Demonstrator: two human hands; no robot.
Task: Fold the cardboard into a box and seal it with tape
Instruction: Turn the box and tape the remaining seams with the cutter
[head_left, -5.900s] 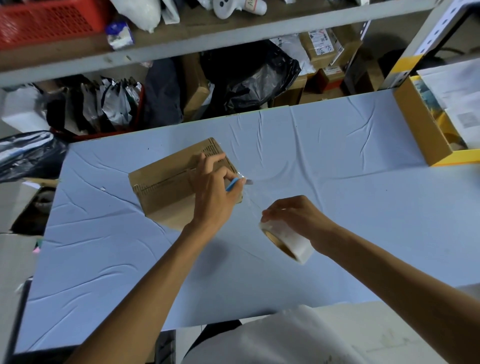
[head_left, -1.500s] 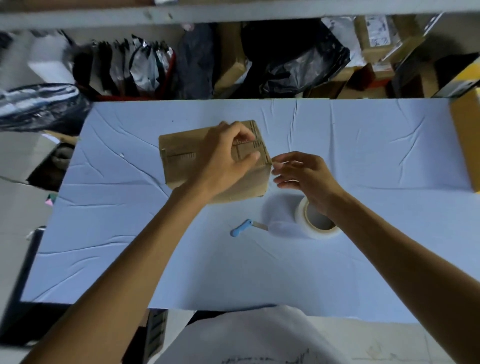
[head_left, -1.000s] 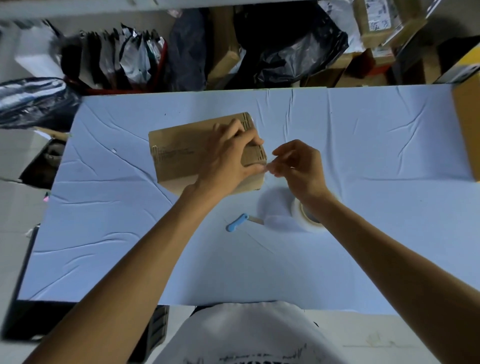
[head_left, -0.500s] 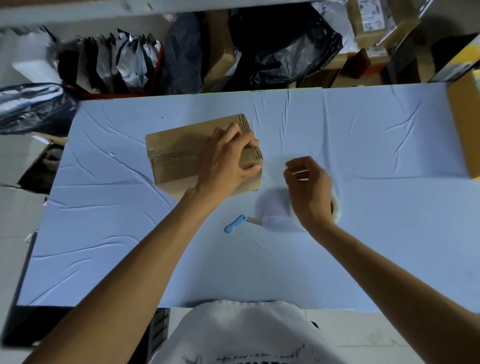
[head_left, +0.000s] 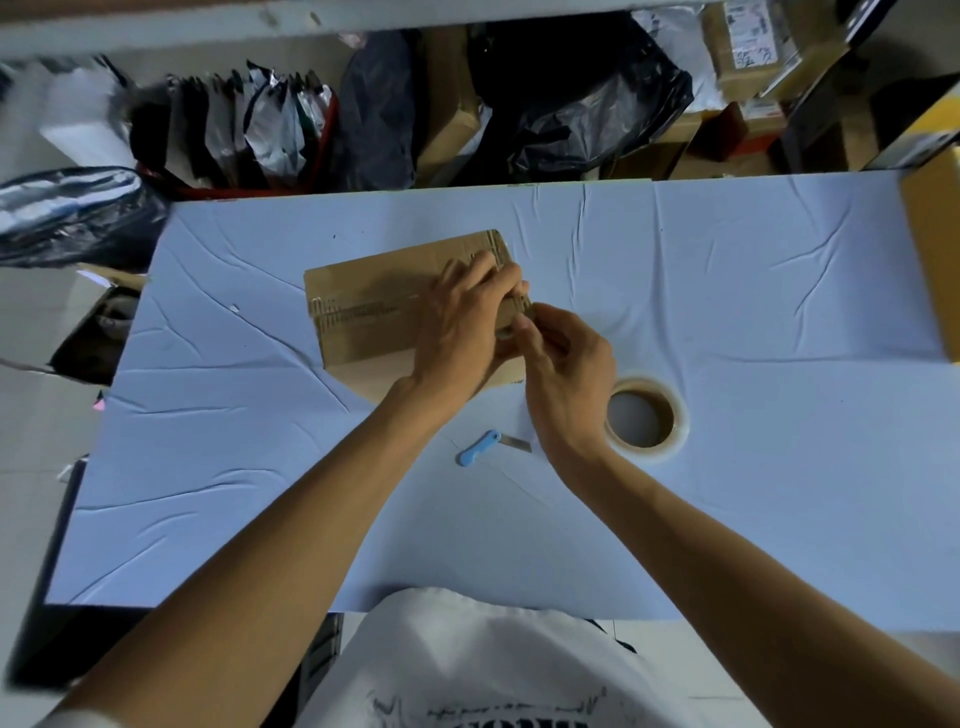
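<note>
Starting nearest, a white printed shirt (head_left: 467, 670) fills the bottom edge, and both bare forearms reach forward from it over the blue-covered tabletop (head_left: 234, 519). A small blue-handled cutter (head_left: 477, 448) lies flat on the cloth between the forearms, its blade pointing right. Just right of the right wrist a tape roll (head_left: 647, 420) lies flat, hole upward, apart from both hands. Farther on, the right hand (head_left: 569, 374) has its fingers curled, thumb and fingertips pinching at the right end of the cardboard box (head_left: 369, 312) — whether a tape end sits between them I cannot tell. The left hand (head_left: 465, 327) lies over that same end of the box top, fingers bent over the far edge and clasping it. The box sits closed on the tabletop, left of centre, with a strip along its top seam. A yellow carton (head_left: 935, 260) stands at the right edge; beyond the tabletop — black bags (head_left: 597, 109) and parcels under a shelf
</note>
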